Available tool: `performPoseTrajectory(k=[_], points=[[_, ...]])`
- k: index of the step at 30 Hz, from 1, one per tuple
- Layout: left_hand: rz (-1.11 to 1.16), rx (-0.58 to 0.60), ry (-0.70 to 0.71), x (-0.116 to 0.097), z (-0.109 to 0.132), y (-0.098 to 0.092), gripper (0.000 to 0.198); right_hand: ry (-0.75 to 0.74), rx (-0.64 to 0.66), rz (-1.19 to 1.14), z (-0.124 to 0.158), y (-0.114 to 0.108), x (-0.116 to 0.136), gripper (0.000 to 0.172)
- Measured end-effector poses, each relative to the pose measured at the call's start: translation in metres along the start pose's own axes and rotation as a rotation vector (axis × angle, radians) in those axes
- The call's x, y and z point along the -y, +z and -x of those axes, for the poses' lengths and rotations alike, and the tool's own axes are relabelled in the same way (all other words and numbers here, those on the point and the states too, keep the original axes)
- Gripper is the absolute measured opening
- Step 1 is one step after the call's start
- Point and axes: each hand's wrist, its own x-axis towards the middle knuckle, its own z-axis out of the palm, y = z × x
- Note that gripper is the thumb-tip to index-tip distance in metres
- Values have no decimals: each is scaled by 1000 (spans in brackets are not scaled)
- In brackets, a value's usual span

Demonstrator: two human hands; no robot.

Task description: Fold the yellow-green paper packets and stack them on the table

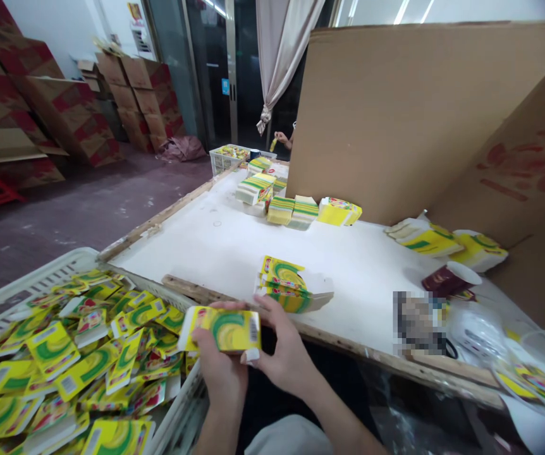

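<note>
Both hands hold a small yellow-and-green carton (227, 327) in front of me, above the table's near edge. My left hand (222, 373) grips its left part, thumb across the printed face. My right hand (289, 357) closes around the right end near the barcode, its thumb at the lower corner. Just beyond my right fingers, a stack of flat, unfolded cartons (282, 281) lies on the white table (182, 237). To my left, a white plastic basket (71, 260) is heaped with similar cartons (90, 360).
Stacked flat cartons (281, 210) stand at the table's back, with others (422, 237) at right. A large cardboard panel (396, 114) walls the far side. A maroon cup (447, 279) lies tipped at right. Another person's hand (281, 138) shows behind the panel.
</note>
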Motion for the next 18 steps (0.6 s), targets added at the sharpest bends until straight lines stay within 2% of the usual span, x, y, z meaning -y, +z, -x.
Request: performPoseTrajectory(k=[1,2,4,7,9,10,13,16,18], points=[[-1,-39,44,-11,-9,-4,47,-23,-22,85,-6,-10,-3,75],[-10,-80,107,-22,-20,-8,52,-19,-81,200,-12,-22,-8,72],[10,-143,166,-43,-41,-21,59,7,-247,465,-25,-47,-18,52],[85,-209,-85,-51,-60,-37,76,106,-220,798,-39,-73,-33,47],[114,-249,-259,-40,-59,-39,92,135,-181,862,-44,-78,-38,46],[111,-240,-296,-32,-55,-37,95,136,-175,864,-45,-79,-40,45],[71,-170,-230,-13,-38,-23,76,134,-172,862,-45,-76,-39,47],[36,-161,-140,-4,-27,-11,49,138,-190,846,-44,-75,-37,47],[21,-135,-129,0,-23,-9,38,134,-226,806,-43,-76,-34,44]])
